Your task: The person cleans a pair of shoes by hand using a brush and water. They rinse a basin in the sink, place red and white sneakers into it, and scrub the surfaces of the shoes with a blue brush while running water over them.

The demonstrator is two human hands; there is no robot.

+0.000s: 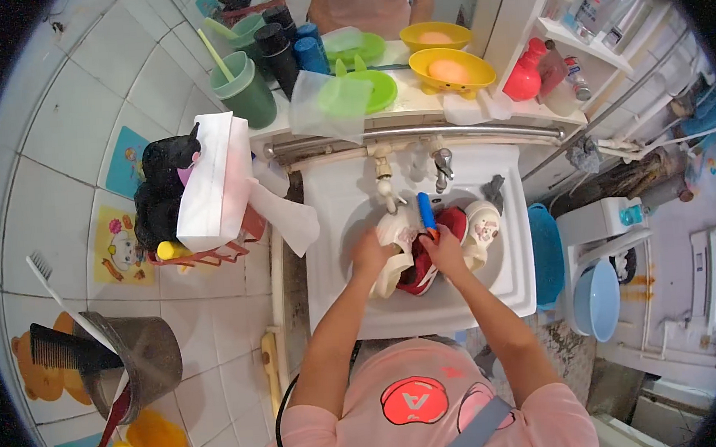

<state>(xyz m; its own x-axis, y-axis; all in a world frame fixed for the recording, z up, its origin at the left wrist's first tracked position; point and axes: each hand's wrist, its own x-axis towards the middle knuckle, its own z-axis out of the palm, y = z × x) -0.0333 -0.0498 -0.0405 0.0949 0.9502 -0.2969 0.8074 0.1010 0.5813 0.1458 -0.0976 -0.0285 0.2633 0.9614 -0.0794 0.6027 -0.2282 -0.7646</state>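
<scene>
My left hand (pixel 370 254) grips a cream-white shoe (pixel 396 236) with a small printed pattern, tilted over the basin. In my right hand (pixel 445 251) is a blue handle (pixel 425 211) with an orange part by the fingers; its other end is hidden, so I cannot tell what tool it is. Dark red shoes (pixel 454 220) with white stripes lie under and between my hands. Another cream-white shoe (pixel 483 224) with a print rests against the right side of the basin. All of these are inside the white sink (pixel 328 319).
Two taps, a left one (pixel 384 173) and a right one (pixel 443 165), stand at the sink's back. A grey rag (pixel 494 190) lies on its right rim. Tissues (pixel 216 179) hang at left. Green cup (pixel 243 91) and yellow bowl (pixel 452 70) stand on the shelf.
</scene>
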